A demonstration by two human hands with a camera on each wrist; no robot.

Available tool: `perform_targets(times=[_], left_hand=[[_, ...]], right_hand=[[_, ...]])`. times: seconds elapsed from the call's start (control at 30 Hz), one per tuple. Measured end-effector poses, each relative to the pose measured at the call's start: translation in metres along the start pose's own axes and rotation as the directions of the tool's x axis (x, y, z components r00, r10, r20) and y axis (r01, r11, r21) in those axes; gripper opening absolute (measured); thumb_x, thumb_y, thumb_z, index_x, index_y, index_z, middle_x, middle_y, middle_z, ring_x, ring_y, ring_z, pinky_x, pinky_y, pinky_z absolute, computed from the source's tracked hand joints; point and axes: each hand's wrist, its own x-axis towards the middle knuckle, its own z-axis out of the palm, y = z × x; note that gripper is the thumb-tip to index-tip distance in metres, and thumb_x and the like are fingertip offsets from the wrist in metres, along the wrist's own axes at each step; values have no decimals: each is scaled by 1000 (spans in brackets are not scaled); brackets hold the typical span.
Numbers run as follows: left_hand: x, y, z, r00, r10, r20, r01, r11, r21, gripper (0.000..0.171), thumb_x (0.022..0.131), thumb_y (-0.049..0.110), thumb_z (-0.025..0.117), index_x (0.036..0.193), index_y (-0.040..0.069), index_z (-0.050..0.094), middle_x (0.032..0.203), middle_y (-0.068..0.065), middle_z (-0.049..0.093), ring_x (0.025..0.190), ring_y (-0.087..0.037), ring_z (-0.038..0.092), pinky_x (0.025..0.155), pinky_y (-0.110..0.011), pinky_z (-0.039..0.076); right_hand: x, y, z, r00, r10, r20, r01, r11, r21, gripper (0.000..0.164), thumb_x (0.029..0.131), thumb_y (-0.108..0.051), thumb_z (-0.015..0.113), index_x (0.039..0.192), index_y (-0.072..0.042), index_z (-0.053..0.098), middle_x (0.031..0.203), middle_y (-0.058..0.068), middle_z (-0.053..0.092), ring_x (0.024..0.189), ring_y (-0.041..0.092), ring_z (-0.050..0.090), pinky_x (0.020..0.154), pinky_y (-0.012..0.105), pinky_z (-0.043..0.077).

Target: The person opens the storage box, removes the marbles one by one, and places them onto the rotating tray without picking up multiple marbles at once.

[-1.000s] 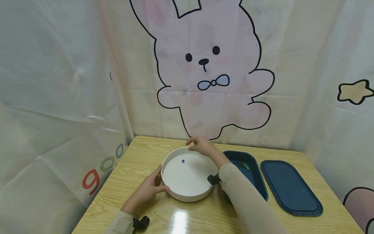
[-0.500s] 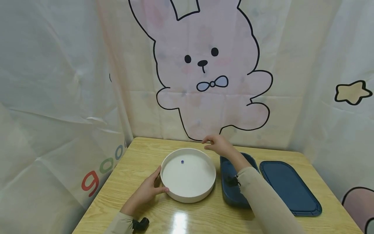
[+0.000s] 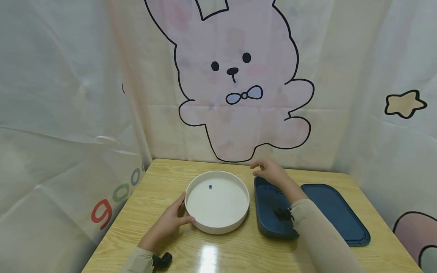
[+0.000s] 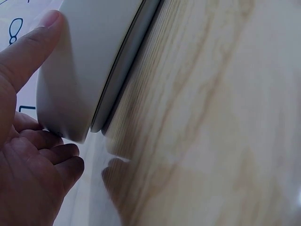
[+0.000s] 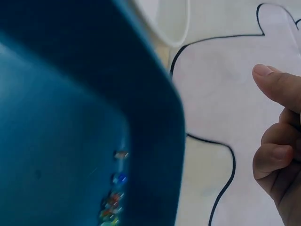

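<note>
A white round dish [image 3: 218, 212] stands on the table, with one small blue bead [image 3: 210, 187] inside towards its back. My left hand [image 3: 168, 221] holds the dish at its left side. In the left wrist view, the thumb lies against the outer wall and the curled fingers touch it lower down. My right hand [image 3: 271, 172] is raised over the back end of a deep blue tray [image 3: 269, 223], its fingers loosely bent and nothing visible between them. Several small glassy beads [image 5: 113, 202] in mixed colours lie along the tray's inner wall; my forearm partly covers the tray.
A flat blue lid [image 3: 336, 212] lies right of the tray, partly behind my right sleeve [image 3: 321, 231]. Beyond the back edge of the wooden table [image 3: 177, 168] hangs a curtain [image 3: 239, 129] with a rabbit drawing. Another curtain [image 3: 68, 151] hangs at the left.
My right hand has moved right, from the dish's back rim to over the back of the blue tray. The left hand stays on the dish, and the bead lies in the same spot.
</note>
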Motion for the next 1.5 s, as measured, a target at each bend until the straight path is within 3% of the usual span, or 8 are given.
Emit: perform_targets(times=[0.17,0.4,0.57,0.77,0.97,1.13,1.3,1.5], left_hand=[[0,2,-3,1000,-7,-4,8,1000,15,120,78,44,87,164,6,13,170,-13,16,157,-30,16,127,-49,18],[1,0,-2,1000,-3,8,3,1000,10,120,79,44,86,165,7,11,171,-10,14,157,-28,15,127,-48,18],[0,-2,-1,1000,-2,7,2,1000,9,121,78,46,86,165,7,12,171,-10,14,157,-28,14,127,-49,18],[0,-2,-1,1000,-5,5,5,1000,-3,120,79,45,86,165,8,11,171,-10,14,157,-28,13,127,-49,16],[1,-3,0,1000,-1,4,1,1000,-2,119,80,43,86,165,9,11,171,-10,14,158,-28,12,127,-49,15],[1,-3,0,1000,-2,8,2,1000,2,118,81,42,86,165,8,11,171,-11,13,157,-30,12,127,-50,15],[2,-2,-1,1000,12,-2,-12,1000,-5,118,81,42,86,165,8,11,171,-12,12,158,-31,11,127,-51,14],[0,-3,0,1000,-7,5,7,1000,-15,119,79,43,87,165,10,11,171,-9,12,158,-29,11,127,-50,14]], right_hand=[[-5,18,3,1000,6,-12,-6,999,34,20,95,-15,75,114,-12,77,92,7,62,75,21,47,64,34,41],[-13,46,10,993,115,19,-115,992,58,22,96,-18,74,117,-12,76,70,5,52,61,20,45,55,32,41],[-16,62,15,989,145,7,-145,988,43,22,93,-15,76,115,-10,76,68,3,49,61,18,45,56,32,42],[-16,72,22,990,141,22,-141,990,-13,24,92,-15,77,115,-9,77,80,2,60,70,17,49,64,31,43],[-17,82,32,985,168,50,-165,985,-57,25,91,-13,77,117,-9,77,81,4,62,71,17,49,64,31,42],[-16,89,39,980,185,68,-176,977,-120,26,90,-11,78,115,-11,77,99,3,71,84,19,57,76,39,51],[-14,89,40,982,177,64,-165,973,-159,28,89,-12,79,117,-10,76,116,11,74,105,29,67,91,52,55],[-14,93,46,977,198,74,-181,964,-194,30,89,-12,79,118,-9,76,116,11,74,104,29,68,92,52,55]])
